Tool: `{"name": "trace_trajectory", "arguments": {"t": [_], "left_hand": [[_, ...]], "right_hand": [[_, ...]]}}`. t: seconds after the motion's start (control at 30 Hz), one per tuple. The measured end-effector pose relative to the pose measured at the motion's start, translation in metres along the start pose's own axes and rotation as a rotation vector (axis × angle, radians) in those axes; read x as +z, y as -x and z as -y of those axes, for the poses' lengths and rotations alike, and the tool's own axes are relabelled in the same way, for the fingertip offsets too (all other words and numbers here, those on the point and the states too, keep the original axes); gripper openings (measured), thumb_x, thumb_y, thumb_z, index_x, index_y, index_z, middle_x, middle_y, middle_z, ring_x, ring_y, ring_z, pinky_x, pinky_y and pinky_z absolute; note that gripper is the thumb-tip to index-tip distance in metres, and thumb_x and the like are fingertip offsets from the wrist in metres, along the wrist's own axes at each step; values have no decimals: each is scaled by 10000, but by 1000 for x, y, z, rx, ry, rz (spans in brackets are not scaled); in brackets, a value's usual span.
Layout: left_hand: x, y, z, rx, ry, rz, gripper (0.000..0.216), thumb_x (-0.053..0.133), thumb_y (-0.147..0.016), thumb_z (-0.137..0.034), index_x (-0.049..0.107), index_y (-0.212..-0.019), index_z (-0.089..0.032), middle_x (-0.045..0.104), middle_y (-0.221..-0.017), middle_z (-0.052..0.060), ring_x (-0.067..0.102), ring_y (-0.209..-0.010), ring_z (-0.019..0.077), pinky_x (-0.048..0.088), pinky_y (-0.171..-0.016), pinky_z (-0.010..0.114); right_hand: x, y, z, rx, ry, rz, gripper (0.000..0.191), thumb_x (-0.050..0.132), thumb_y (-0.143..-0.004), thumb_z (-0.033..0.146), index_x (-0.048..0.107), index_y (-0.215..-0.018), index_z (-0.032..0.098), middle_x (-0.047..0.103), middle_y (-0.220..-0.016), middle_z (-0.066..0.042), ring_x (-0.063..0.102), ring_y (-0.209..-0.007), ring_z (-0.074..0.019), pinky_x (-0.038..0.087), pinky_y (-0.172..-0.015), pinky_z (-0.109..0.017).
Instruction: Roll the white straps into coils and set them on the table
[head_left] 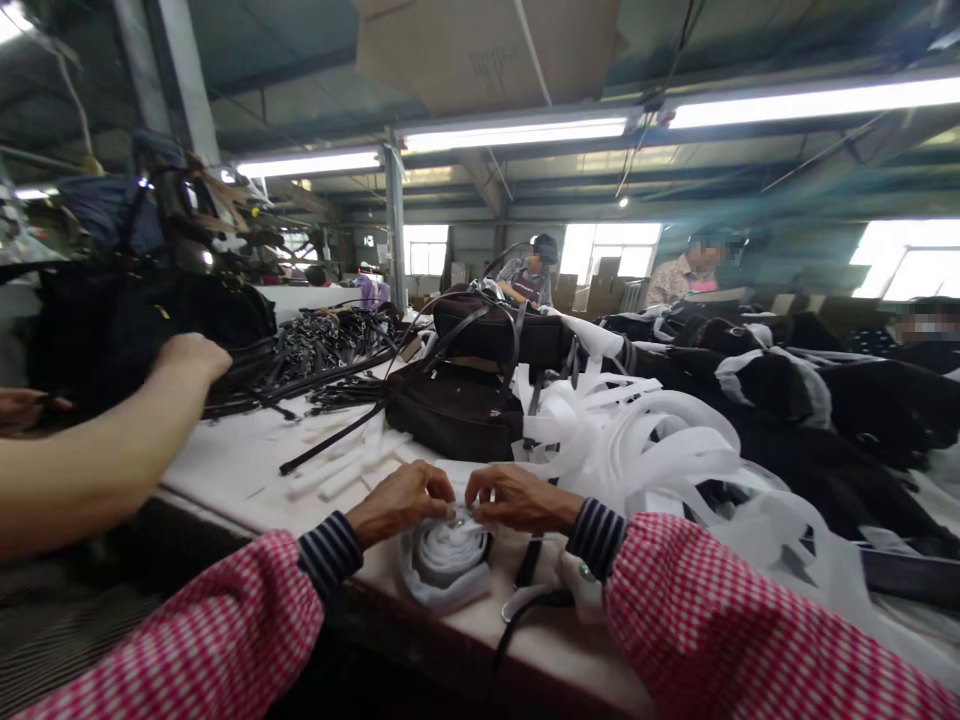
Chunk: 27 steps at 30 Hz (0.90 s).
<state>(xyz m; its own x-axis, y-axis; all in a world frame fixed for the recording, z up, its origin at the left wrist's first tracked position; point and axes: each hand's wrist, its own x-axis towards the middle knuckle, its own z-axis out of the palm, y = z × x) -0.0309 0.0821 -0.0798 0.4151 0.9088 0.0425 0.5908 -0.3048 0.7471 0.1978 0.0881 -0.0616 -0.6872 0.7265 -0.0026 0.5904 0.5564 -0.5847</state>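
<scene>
A coiled roll of soft white strip (pixel 448 556) lies near the front edge of the table, one loose end curving round its lower side. My left hand (pixel 405 502) pinches the far rim of the coil from the left, thumb against fingertips. Opposite it, with only a small gap between, my right hand (pixel 519 498) grips the same rim from the right with bent fingers. Both wrists show striped cuffs below red checked sleeves. Just behind my hands sits a black bag (pixel 457 415). The fingertips partly cover the top of the coil.
Loose white strips (pixel 660 440) heap up at right, with black bags (pixel 795 400) beyond. Black straps with metal clips (pixel 330 345) and flat white strips (pixel 349 465) lie left. A co-worker's arm (pixel 142 430) reaches in there by dark bags. A black strap (pixel 517 615) crosses the table's front edge.
</scene>
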Motion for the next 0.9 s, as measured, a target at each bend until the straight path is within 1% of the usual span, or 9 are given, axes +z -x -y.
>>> {"name": "trace_trajectory", "arguments": {"t": [0.07,0.27,0.37,0.43,0.53,0.63,0.7,0.77,0.9], "left_hand": [[3,-8,4,-30,47,58,258,741,-643,-319,768,-811,-125,719,-740,40,639,-723,211,439,-638,279],[8,-15,10,-63,94,110,351,815,-556,-377,671,-775,-143,608,-681,-29,562,-664,158,403,-590,249],[1,-11,4,-42,46,133,329,773,-636,-409,698,-809,-139,656,-730,1,602,-716,180,447,-632,262],[-6,-7,-4,-9,-23,138,316,732,-705,-422,731,-848,-140,704,-792,34,641,-777,210,490,-695,291],[-7,-2,-16,50,-183,33,390,624,-850,-468,734,-1052,-153,721,-1064,107,636,-1036,300,496,-934,438],[15,0,-20,81,-340,-85,486,526,-953,-511,633,-1302,-191,581,-1401,172,418,-1358,426,269,-1114,697],[36,1,-16,104,-456,-75,521,513,-981,-508,553,-1421,-232,487,-1528,183,315,-1443,467,167,-1111,785],[55,2,-10,129,-613,-48,517,438,-1028,-487,490,-1492,-265,433,-1582,189,291,-1467,490,173,-1080,824],[66,0,-1,140,-672,-54,496,411,-1041,-467,498,-1494,-284,415,-1600,191,257,-1489,516,156,-1062,857]], "right_hand": [[6,4,-1,-38,5,-43,165,671,-837,156,704,-998,152,666,-859,-21,599,-750,-133,465,-668,-220],[12,4,-10,75,-271,72,312,658,-830,221,590,-1134,202,618,-945,-20,586,-639,-129,438,-449,-187],[13,5,-10,83,-266,73,293,648,-828,199,592,-1116,202,622,-932,-17,586,-659,-134,433,-471,-191],[13,6,-9,62,-217,53,265,644,-841,193,606,-1103,198,640,-934,-20,595,-709,-147,451,-543,-216],[13,8,-6,19,-92,-110,221,661,-844,182,630,-1062,178,650,-1020,-54,602,-873,-190,479,-720,-279],[7,12,-3,17,-57,-348,223,592,-886,168,609,-1108,174,633,-1129,-83,591,-970,-213,467,-864,-341],[-1,17,1,33,-67,-472,242,538,-911,162,584,-1148,177,620,-1168,-88,584,-1006,-217,448,-931,-372],[-9,23,6,50,-45,-537,255,520,-919,160,569,-1170,172,605,-1177,-91,574,-1032,-220,432,-969,-388],[-16,44,26,21,44,-504,268,504,-931,145,572,-1190,167,595,-1168,-92,573,-1023,-215,430,-960,-382]]}}
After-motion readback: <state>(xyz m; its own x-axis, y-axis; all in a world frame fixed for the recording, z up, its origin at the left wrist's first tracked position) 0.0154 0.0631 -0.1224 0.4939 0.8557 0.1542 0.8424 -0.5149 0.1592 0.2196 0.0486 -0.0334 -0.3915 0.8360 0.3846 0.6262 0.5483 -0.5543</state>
